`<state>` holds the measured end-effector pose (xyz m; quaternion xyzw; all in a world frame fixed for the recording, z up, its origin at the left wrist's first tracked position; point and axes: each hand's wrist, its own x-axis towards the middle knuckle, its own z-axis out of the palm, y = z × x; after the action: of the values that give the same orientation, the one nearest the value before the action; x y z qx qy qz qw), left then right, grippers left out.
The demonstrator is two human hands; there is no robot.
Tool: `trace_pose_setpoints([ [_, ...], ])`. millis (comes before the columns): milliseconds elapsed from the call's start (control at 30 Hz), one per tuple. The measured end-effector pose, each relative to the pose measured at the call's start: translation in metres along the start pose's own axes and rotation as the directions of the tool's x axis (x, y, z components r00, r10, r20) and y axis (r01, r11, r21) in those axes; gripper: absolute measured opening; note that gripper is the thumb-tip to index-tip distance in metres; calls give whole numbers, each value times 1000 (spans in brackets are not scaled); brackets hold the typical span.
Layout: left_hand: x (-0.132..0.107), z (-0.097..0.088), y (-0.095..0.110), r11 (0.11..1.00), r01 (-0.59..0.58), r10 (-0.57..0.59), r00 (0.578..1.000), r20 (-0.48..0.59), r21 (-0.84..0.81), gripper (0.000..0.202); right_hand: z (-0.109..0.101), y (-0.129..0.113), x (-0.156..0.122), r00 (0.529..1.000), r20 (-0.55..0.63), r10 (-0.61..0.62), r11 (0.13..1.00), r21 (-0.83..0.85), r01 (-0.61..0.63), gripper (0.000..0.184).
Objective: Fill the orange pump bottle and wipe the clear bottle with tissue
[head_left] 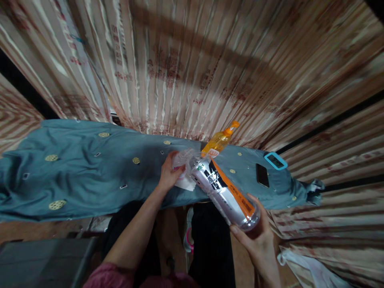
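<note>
Above the near edge of the blue-green cloth [99, 176], in the head view, I have a clear bottle [225, 192] with a silver and orange label, tilted, its base toward my lower right and its neck toward the upper left. My right hand [264, 236] is clamped on the base end: the thumb presses the lower side, the fingers wrap round the far right side, and the bottom of the bottle sits between them, against the palm side. My left hand [168, 173] is at the other end, just beside the neck. Its thumb lies across the front of a white-and-pink item [178, 162], with the other fingers behind, so I read it as pinched there; clear plastic bunches between this hand and the neck, and I cannot tell whether the fingertips touch the bottle itself. A white sheet [185, 183] hangs just below that thumb.

Behind the bottle's upper end I see a yellow bottle [218, 142] with an orange top, partly hidden. Further right on the cloth lie a dark phone [262, 175] and a blue-framed clock [276, 161], near each other and well apart from both hands. A pleated curtain [186, 72] rises behind the cloth.
</note>
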<state>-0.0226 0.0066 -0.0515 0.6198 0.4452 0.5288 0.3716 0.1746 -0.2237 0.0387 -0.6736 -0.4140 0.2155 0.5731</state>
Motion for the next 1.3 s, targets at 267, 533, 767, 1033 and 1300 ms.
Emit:
trace_pose_setpoints([
  [267, 0, 1, 2, 1000, 10, -10, 1000, -11, -22, 58, 2, -11, -2, 997, 2, 77, 996, -53, -77, 92],
  [533, 0, 0, -1, 1000, -2, 2, 1000, -8, -30, 57, -17, 25, 5, 994, 112, 3, 998, -59, 4, 92],
  [767, 0, -2, 3, 999, 7, -7, 1000, 5, -45, 56, -21, 35, 8, 991, 131, -5, 999, -52, 12, 92],
  [1033, 1, -4, 13, 999, 39, -39, 999, 14, -8, 51, 1, 7, -4, 996, 6, 89, 996, -9, -89, 95],
  [1300, 0, -5, 18, 998, 61, -59, 997, 45, -33, 49, 1, 8, -4, 994, 5, 108, 994, 18, -108, 107],
])
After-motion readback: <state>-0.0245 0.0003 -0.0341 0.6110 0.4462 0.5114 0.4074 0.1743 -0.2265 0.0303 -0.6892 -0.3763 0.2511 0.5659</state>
